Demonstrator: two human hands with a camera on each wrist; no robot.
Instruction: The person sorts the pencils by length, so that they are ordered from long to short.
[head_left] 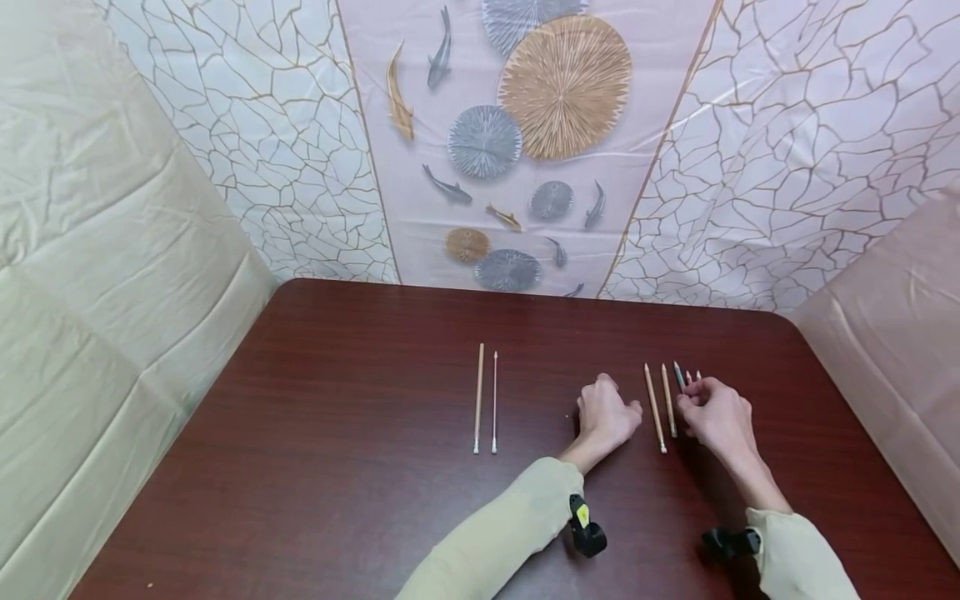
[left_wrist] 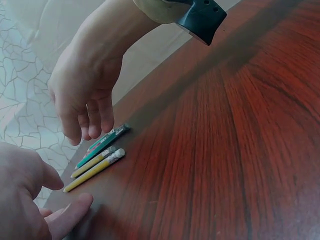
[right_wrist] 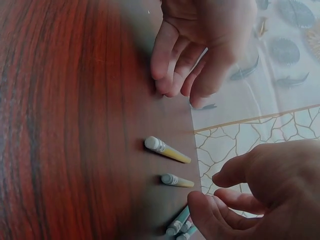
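My right hand (head_left: 718, 417) hangs over a small group of pencils at the table's right, its thumb and fingers apart in the right wrist view. A teal pencil (left_wrist: 102, 151) lies beneath its fingertips, and more pencil tips show past the hand. Just left of these lie two yellow pencils, the longer (head_left: 655, 408) and the shorter (head_left: 668, 402), with pale erasers toward me. Left of them my left hand (head_left: 606, 412) hovers low over the table with fingers loosely bent. Its thumb (left_wrist: 72, 216) stands apart from the index finger, and nothing is between them.
Two long, slim pencil-like sticks, one thicker (head_left: 479, 400) and one thinner (head_left: 495, 404), lie side by side near the middle of the dark red-brown table (head_left: 337, 433). A patterned cloth (head_left: 300, 150) hangs behind the far edge, with pale fabric at both sides.
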